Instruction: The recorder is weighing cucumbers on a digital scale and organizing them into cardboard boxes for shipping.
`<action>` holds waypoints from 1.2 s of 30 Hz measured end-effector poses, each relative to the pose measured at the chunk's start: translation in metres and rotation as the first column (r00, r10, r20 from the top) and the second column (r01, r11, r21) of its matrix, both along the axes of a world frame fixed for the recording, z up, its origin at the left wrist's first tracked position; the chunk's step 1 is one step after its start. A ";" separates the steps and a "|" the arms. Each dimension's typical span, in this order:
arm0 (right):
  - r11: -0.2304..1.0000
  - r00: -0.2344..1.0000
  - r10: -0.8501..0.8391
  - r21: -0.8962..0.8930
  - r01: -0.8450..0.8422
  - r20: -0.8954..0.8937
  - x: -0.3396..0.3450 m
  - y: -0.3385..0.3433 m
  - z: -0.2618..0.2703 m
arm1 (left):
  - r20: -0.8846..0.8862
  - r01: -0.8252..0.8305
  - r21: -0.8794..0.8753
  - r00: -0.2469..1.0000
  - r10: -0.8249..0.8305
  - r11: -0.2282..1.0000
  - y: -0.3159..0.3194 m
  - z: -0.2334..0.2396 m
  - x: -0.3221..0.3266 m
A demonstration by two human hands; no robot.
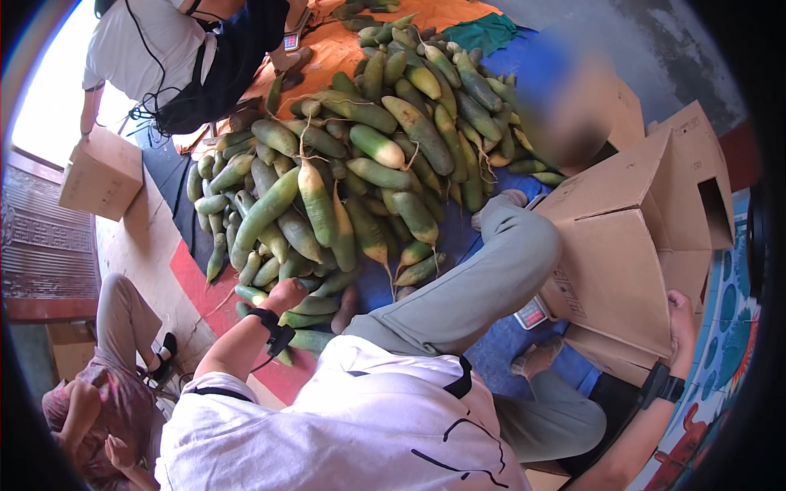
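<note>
A large heap of green radishes (362, 166) lies on blue and orange sheets before me. My left hand (287, 296) is at the heap's near left edge, against the green radishes there; its fingers are mostly hidden, so its grip cannot be told. On the far right, my right hand (680, 313) has its fingers curled at the side edge of an open cardboard box (614, 264). The box is tilted, its flaps spread. Under its near left corner shows a digital scale (531, 314). Black devices are strapped to both wrists.
A person in a white shirt (147, 55) bends at the upper left, by a closed cardboard box (104, 175). Another person (104, 405) sits at the lower left. Beyond the open box is a person with a blurred head (568, 98). My bent knee (528, 239) separates heap and box.
</note>
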State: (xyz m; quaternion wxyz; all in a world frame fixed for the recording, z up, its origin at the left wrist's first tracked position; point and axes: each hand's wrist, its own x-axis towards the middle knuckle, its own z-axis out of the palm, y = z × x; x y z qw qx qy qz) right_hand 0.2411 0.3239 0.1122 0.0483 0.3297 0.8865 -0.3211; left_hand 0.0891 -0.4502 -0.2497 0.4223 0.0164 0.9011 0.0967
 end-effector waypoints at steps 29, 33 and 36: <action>0.603 0.862 0.073 0.711 0.363 -0.502 0.106 -0.128 -0.004 | -0.725 0.390 -0.456 0.358 -0.588 0.800 0.091 0.103 -0.185; 0.594 0.868 0.060 0.717 0.366 -0.493 0.112 -0.134 -0.010 | -0.478 0.385 -0.651 0.461 -0.748 0.654 0.111 0.125 -0.194; 0.609 0.852 0.065 0.697 0.378 -0.519 0.115 -0.136 -0.017 | -0.203 0.437 -0.758 0.547 -0.812 0.484 0.106 0.122 -0.194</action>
